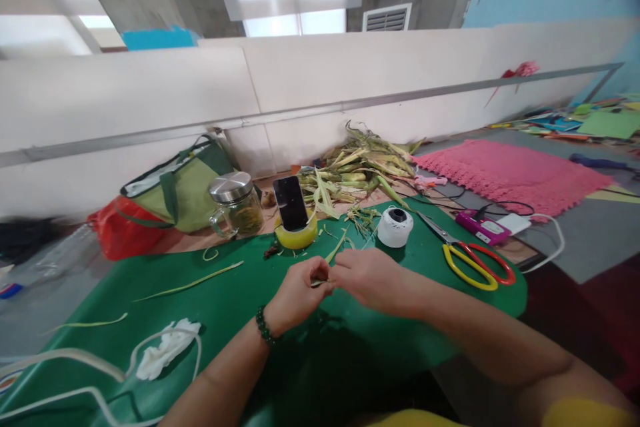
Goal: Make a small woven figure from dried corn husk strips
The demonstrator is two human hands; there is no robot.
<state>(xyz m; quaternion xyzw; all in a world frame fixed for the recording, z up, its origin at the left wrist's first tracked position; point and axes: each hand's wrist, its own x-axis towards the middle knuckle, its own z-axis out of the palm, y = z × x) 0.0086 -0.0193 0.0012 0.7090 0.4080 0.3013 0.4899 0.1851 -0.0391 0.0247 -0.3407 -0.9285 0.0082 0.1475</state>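
My left hand (299, 290), with a dark beaded bracelet at its wrist, is closed in a pinch at the middle of the view. Its fingertips meet those of my right hand (367, 279), which is closed too. Between them is a narrow green leaf strip (336, 249), one end rising above the fingers; the part inside the grip is mostly hidden. Just beyond the hands stand a white thread spool (395, 232) and a phone (291, 203) propped in a yellow tape roll (296, 238). Small plant scraps (363, 219) lie between these.
A green mat (220, 307) covers the table. Scissors (470, 255) lie at right, near a pink power strip (481, 227). A leaf pile (365, 163) sits behind, with a glass jar (245, 213) and green bag (185, 193) leftward. Crumpled tissue (167, 350) and a white cord lie front left.
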